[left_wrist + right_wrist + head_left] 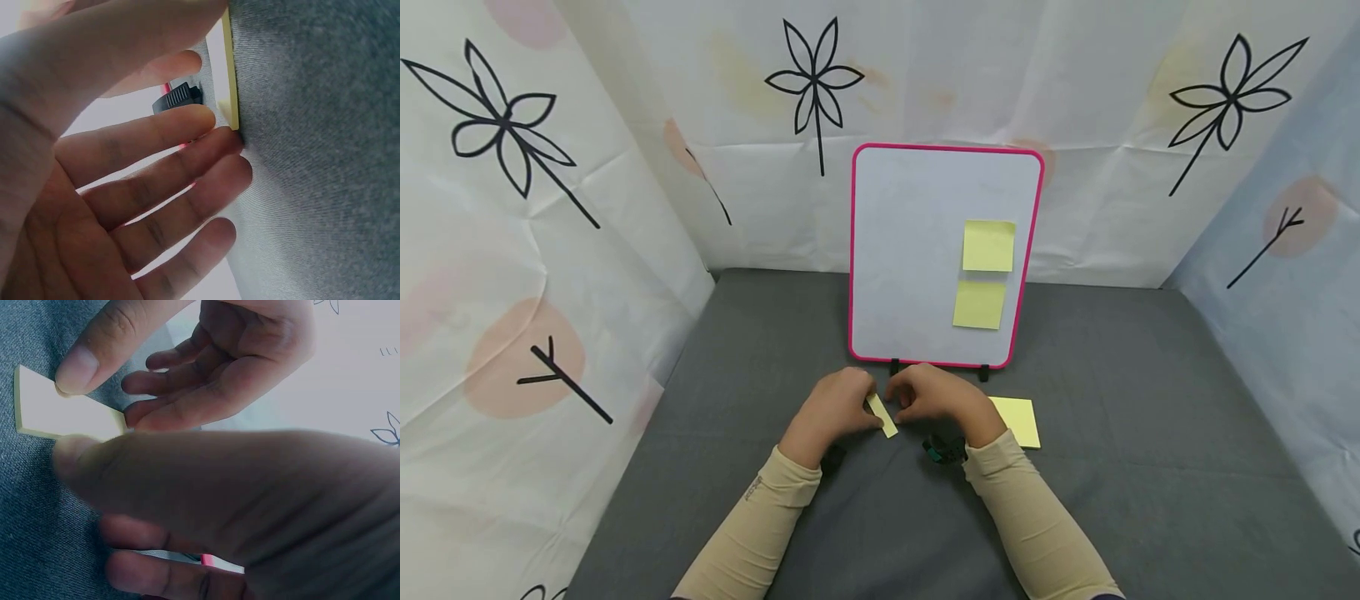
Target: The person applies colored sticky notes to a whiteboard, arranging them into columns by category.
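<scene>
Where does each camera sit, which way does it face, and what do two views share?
Head: on the person's head, facing forward and down at the whiteboard and grey tabletop; both sleeves, the left hand and the right hand show.
Left wrist: on that wrist, facing the small yellow pad; the left hand's palm side fills much of the left.
Right wrist: on that wrist, facing the pad; right hand nearer, left hand beyond.
Shared: head and right wrist both show two hands at the pad.

Toward worktop [1150,433] back edge: whiteboard [906,254] is bearing two sticky notes [988,246] [979,305] at right; sticky-note pad [1019,423] is lying before it.
</scene>
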### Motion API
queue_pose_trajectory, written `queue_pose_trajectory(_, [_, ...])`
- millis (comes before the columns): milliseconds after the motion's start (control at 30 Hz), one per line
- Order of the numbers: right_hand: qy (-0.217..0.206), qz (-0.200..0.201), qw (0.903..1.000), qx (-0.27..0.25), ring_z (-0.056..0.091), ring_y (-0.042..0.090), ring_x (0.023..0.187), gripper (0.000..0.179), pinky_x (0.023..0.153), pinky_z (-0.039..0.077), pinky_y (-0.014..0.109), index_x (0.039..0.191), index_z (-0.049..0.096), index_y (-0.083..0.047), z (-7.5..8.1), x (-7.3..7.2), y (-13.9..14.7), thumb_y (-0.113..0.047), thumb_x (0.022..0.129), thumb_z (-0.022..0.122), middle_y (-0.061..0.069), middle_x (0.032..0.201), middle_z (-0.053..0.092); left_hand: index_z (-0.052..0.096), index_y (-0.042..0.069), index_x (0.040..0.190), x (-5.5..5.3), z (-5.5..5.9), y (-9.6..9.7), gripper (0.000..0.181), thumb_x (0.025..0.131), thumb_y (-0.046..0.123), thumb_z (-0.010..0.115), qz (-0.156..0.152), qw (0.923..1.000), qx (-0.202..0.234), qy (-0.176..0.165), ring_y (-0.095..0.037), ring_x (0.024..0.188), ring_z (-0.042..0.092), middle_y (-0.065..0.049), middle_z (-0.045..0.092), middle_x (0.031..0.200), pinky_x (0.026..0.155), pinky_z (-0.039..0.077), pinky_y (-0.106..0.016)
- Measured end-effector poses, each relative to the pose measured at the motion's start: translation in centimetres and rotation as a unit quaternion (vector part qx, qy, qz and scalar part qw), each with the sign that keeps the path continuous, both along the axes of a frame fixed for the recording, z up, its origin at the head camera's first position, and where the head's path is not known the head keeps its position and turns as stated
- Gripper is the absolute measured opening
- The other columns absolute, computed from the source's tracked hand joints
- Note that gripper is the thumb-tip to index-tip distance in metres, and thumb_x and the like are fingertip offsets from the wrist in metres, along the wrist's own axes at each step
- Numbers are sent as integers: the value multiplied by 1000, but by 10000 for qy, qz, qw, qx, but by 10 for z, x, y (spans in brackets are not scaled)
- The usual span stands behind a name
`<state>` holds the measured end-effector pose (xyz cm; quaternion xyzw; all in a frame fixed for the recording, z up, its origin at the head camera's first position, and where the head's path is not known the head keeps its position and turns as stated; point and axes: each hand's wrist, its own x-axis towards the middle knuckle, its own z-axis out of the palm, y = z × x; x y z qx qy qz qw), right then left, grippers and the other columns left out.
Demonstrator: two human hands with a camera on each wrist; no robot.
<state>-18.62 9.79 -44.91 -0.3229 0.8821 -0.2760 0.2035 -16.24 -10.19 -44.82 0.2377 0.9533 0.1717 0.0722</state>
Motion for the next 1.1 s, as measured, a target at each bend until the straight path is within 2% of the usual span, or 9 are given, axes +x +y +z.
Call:
queue_pose_trajectory(133, [-6,-51,10000,-17,57,11,72,26,64,50,28,106,72,-12,0,1,0,-13,81,79,-3,80,62,60,17,66,1,0,0,31,68,26,89,-42,10000,41,58,-9,54,45,4,50,62,49,36,-26])
queue_pose_trajectory(300, [23,-83,10000,16,57,11,71,26,64,50,28,106,72,-12,1,1,0,-15,81,80,-3,79,62,63,14,71,2,0,-1,30,69,30,89,118,9998,-46,122,-10,55,46,5,50,63,49,36,-27])
queue_pose_trajectory(400, [27,-75,10000,-2,57,11,71,26,64,50,28,107,72,-12,1,1,0,-15,82,80,-3,79,62,65,13,75,1,0,-2,30,69,31,89,189,9998,-37,5,-10,55,47,5,52,64,49,37,-27])
queue_pose_trajectory(567, [-41,-64,9999,-78,58,11,71,27,65,51,28,107,72,-11,0,1,0,-15,82,80,-3,79,62,68,13,81,0,-1,-1,26,72,28,87,98,9997,11,-217,-8,56,51,6,57,69,52,42,-26])
queue_pose_trajectory(833, [-41,-38,9999,-101,57,12,72,27,66,51,29,108,72,-12,-2,0,0,-15,82,79,-3,80,62,64,17,69,1,-4,-1,25,73,27,86,-20,9996,228,-141,-7,53,48,7,55,62,49,40,-25])
queue_pose_trajectory(1100, [6,-27,10000,-88,57,10,72,27,65,51,26,107,72,-13,-3,0,0,-16,81,80,-2,81,64,64,17,71,0,-7,-2,25,71,29,87,-85,9997,210,40,-8,57,47,6,52,66,51,39,-25])
